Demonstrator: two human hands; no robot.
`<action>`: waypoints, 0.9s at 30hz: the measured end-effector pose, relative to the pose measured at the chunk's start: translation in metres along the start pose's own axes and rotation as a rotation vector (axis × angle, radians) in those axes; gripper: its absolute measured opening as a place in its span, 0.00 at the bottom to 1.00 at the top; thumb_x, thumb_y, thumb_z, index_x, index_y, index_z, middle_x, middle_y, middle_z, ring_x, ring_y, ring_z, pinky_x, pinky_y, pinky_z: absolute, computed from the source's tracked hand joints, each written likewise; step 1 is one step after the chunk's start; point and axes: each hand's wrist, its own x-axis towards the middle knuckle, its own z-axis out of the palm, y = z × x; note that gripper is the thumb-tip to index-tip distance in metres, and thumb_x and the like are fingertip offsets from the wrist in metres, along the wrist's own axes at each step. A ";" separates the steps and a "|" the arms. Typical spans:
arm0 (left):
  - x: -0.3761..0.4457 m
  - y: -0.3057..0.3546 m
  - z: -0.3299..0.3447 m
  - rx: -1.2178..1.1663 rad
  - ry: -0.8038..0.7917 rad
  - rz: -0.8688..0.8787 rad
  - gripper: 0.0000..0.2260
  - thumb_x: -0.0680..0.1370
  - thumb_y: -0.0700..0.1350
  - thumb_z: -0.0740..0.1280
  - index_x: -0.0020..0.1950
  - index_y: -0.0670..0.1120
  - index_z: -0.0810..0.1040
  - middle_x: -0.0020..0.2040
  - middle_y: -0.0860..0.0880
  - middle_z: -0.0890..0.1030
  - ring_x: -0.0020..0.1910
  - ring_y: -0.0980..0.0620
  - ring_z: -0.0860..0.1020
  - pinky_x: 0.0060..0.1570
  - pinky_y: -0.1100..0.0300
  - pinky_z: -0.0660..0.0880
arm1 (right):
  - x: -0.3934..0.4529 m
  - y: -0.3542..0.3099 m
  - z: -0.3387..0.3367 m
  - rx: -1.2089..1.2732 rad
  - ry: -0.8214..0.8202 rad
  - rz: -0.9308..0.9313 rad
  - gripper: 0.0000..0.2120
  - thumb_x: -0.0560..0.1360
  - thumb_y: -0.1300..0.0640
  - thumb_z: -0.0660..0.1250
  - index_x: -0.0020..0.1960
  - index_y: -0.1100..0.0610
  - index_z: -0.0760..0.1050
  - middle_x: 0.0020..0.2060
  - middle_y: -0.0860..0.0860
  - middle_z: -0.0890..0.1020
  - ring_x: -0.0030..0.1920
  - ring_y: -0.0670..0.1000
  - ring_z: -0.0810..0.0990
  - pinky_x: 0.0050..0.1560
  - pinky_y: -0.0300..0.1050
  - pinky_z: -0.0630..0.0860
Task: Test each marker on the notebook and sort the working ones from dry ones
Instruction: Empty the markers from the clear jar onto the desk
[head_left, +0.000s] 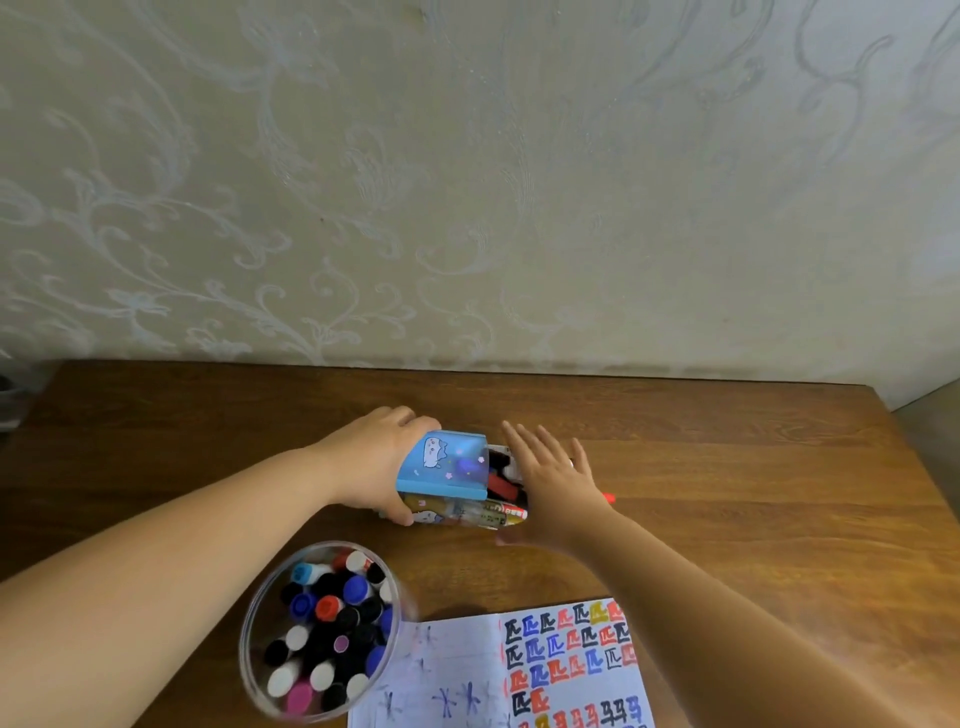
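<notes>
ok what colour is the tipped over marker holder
Light blue plastic marker holder with white cartoon cats and small stars, lying on its side in the left hand; the head view shows it.

the right hand (553, 480) covers most of a red-tipped marker (609, 499) and the mouth of the tipped blue holder (444, 467). the notebook (519, 670) and clear cup (319, 631) run off the lower edge; the cup's rim is blurred.

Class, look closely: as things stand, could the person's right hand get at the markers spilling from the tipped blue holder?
Probably yes. The right hand lies open right at the mouth of the blue holder, which the left hand grips on its side; nothing blocks the markers.
</notes>
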 end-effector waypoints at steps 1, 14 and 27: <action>-0.001 -0.001 0.000 -0.007 0.001 -0.001 0.44 0.61 0.57 0.76 0.71 0.56 0.56 0.63 0.55 0.64 0.61 0.55 0.63 0.60 0.57 0.68 | 0.003 -0.003 0.004 0.015 -0.004 0.001 0.57 0.66 0.40 0.73 0.76 0.49 0.35 0.77 0.48 0.46 0.76 0.51 0.43 0.74 0.60 0.39; -0.029 -0.039 -0.001 -0.066 0.006 -0.113 0.46 0.62 0.53 0.77 0.73 0.54 0.54 0.71 0.55 0.61 0.70 0.55 0.59 0.69 0.56 0.61 | 0.009 0.026 0.009 0.005 -0.056 0.058 0.38 0.70 0.49 0.70 0.74 0.47 0.55 0.70 0.49 0.66 0.69 0.54 0.64 0.70 0.56 0.61; -0.045 -0.039 0.008 -0.171 0.086 -0.065 0.45 0.61 0.53 0.78 0.72 0.56 0.57 0.67 0.58 0.63 0.67 0.58 0.60 0.67 0.59 0.62 | 0.031 -0.040 0.026 -0.066 -0.027 -0.087 0.49 0.67 0.40 0.72 0.76 0.52 0.45 0.72 0.52 0.60 0.74 0.56 0.56 0.74 0.61 0.43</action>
